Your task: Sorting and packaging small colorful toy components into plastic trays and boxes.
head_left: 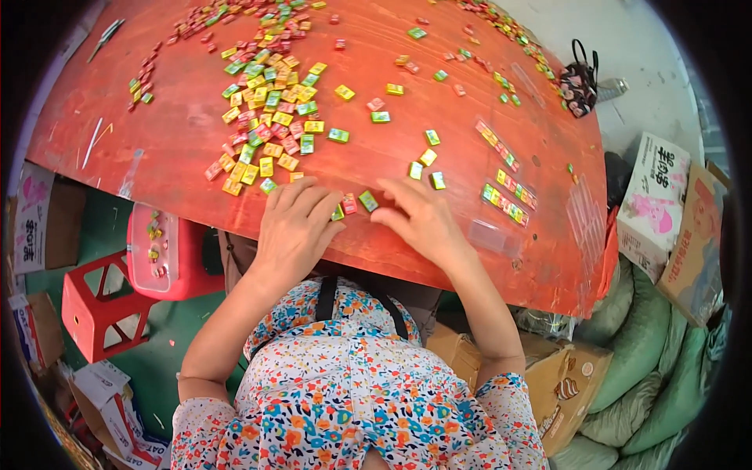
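On dark-spotted red tabletop (184, 145) | left hand (294, 227): fingers by glossy block (338, 212) (rectangular, green), clamping unclear | right hand (427, 223): fingers apart

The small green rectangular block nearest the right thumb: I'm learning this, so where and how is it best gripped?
Probably pinch the green block by its two short ends, coming from the right with the right hand: it lies lengthwise front-to-back, and a small red rectangular block sits close on its left.

Lower centre of frame, a white top (345, 384) is showing orange, red, blue flowers, matching sleeves (200, 429) ending near elbows, dark straps (327, 298) running above.
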